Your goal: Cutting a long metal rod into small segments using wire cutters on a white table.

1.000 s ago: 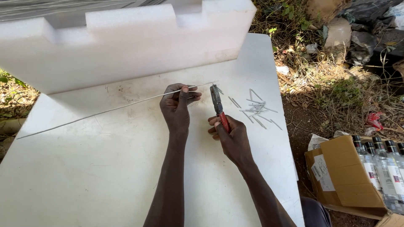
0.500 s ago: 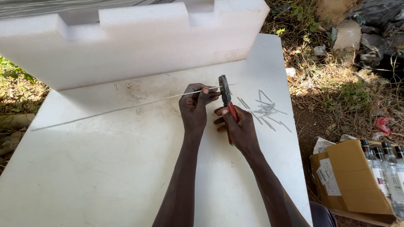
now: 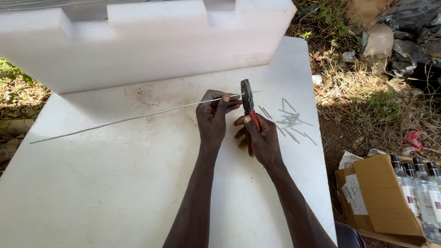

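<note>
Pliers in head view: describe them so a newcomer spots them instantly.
Start at the big white foam slab that serves as the work surface, then follow the two forearms up to the hands. The pliers stand in the right hand, dark head set on the long thin rod that the left hand pinches. Only they have red handles.

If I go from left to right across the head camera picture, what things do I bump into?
Long thin rod → left hand → red-handled pliers held by the right hand → pile of short cut pieces → cardboard box → clear bottles.
</note>
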